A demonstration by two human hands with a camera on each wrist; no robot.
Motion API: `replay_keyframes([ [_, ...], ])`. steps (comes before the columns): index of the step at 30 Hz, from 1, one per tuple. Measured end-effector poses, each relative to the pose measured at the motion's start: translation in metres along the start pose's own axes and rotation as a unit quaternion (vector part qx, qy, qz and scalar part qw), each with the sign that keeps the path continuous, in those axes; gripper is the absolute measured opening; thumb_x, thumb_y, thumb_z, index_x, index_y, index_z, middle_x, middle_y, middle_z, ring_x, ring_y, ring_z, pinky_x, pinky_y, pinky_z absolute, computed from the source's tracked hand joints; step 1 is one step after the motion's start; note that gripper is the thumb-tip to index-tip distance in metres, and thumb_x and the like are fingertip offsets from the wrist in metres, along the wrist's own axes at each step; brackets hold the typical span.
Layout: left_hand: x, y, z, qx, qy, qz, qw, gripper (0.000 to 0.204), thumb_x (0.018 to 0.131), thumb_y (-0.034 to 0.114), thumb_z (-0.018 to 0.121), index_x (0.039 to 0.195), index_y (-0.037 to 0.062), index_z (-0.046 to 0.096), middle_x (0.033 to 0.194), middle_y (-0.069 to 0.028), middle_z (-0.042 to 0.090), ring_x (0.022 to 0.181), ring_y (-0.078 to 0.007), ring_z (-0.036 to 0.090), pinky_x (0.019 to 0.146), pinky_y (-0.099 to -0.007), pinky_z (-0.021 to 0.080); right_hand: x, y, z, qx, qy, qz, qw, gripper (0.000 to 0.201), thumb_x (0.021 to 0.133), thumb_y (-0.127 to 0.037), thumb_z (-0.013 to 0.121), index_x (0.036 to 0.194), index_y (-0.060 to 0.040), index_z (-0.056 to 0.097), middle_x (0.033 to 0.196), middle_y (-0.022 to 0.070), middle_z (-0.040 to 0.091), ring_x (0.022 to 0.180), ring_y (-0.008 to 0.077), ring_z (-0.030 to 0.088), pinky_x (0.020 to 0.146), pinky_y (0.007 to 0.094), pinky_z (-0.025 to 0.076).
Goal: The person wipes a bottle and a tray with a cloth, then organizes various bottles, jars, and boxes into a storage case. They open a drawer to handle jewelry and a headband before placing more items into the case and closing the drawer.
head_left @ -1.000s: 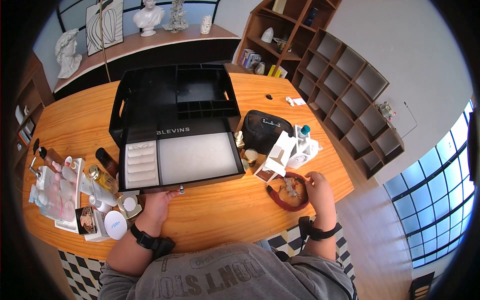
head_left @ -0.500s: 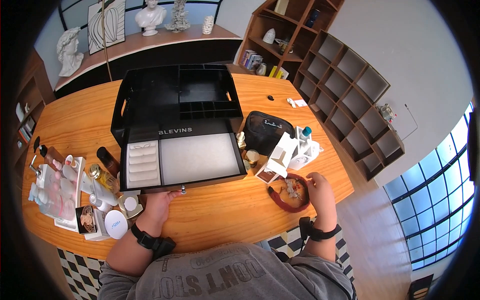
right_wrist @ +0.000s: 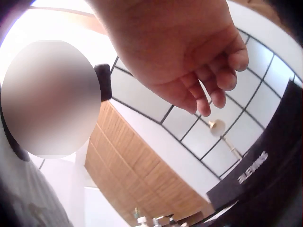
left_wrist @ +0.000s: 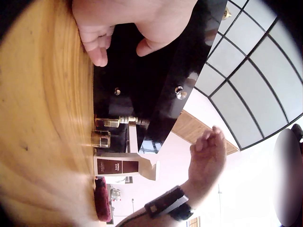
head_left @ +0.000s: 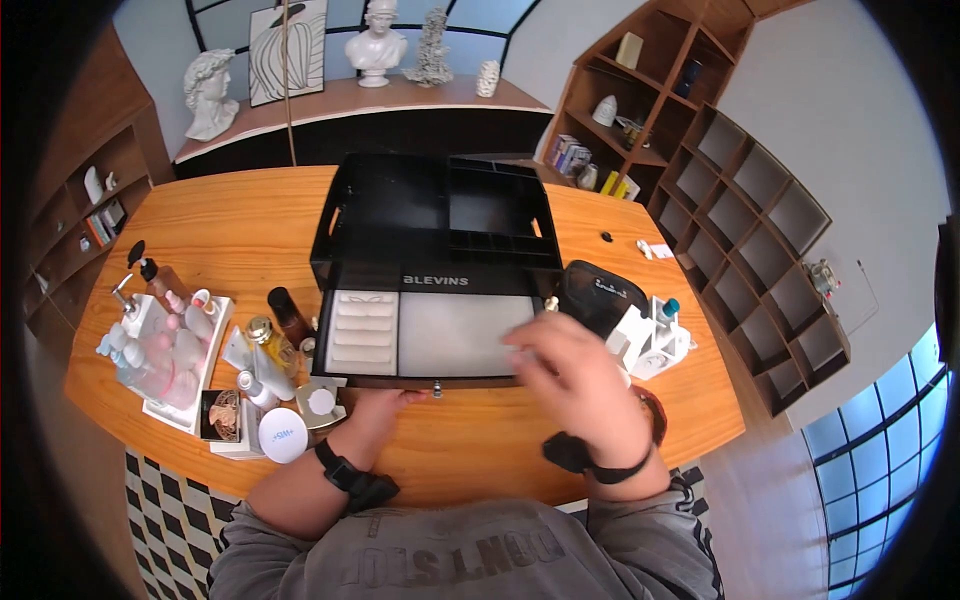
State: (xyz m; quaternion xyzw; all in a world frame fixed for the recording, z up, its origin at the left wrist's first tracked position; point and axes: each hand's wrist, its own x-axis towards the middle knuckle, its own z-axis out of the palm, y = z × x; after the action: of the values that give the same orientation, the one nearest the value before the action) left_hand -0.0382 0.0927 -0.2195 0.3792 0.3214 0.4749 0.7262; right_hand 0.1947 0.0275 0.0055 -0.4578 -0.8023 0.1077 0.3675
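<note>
A black jewelry box (head_left: 390, 215) stands on the table with its drawer (head_left: 465, 335) pulled out, showing pale ring rolls (head_left: 363, 330) and a flat white compartment. My left hand (head_left: 375, 412) lies at the drawer's front edge, beside the small knob (head_left: 437, 390). Its fingers (left_wrist: 98, 56) look straight in the left wrist view, thumb apart. Over the drawer's right front corner hovers my right hand (head_left: 575, 375), blurred, with fingers bent. Thumb and fingertips come close together in the right wrist view; I cannot tell whether something tiny is between them. My right forearm mostly covers a red headband (head_left: 655, 415).
Bottles and a white tray (head_left: 165, 410) of cosmetics crowd the left side. A round white lid (head_left: 283, 436) stands near the front. On the right are a black pouch (head_left: 600, 290) and a white holder (head_left: 660, 350) with a teal-capped bottle.
My right hand has left the trinkets inside the red headband and moved left, over the drawer. The left hand stays at the drawer front. The head view has swung left.
</note>
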Motion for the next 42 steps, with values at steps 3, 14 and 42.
replay_keyframes([
  [3,0.000,0.008,0.011,0.004,0.008,0.001,1.000,0.034,0.098,0.016,0.055,0.131,0.0106,0.050,0.121,-0.0047,0.060,0.107,-0.0154,0.060,0.086,-0.0322,0.054,0.035,-0.002,0.058,-0.005,-0.053,-0.083,0.995,0.020,0.087,-0.009,0.065,0.106,-0.0040,0.063,0.100,0.0130,0.062,0.090,0.0336,0.063,0.077,0.0387,0.052],
  [14,-0.004,0.004,0.013,-0.019,-0.005,0.005,1.000,0.048,0.099,0.014,0.056,0.143,0.0110,0.037,0.136,-0.0065,0.050,0.121,-0.0172,0.052,0.097,-0.0343,0.048,0.057,0.014,0.146,-0.071,-0.129,-0.014,0.989,0.044,0.090,-0.029,0.062,0.125,-0.0020,0.059,0.140,0.0237,0.049,0.102,0.0396,0.064,0.089,0.0417,0.053],
  [42,0.001,0.000,0.014,-0.029,0.026,0.013,0.999,0.027,0.097,0.013,0.054,0.124,0.0096,0.054,0.114,-0.0044,0.060,0.100,-0.0146,0.059,0.083,-0.0303,0.050,0.057,0.017,0.146,-0.029,-0.120,-0.040,0.992,0.043,0.092,-0.018,0.057,0.125,0.0091,0.055,0.133,0.0202,0.051,0.106,0.0381,0.062,0.094,0.0398,0.050],
])
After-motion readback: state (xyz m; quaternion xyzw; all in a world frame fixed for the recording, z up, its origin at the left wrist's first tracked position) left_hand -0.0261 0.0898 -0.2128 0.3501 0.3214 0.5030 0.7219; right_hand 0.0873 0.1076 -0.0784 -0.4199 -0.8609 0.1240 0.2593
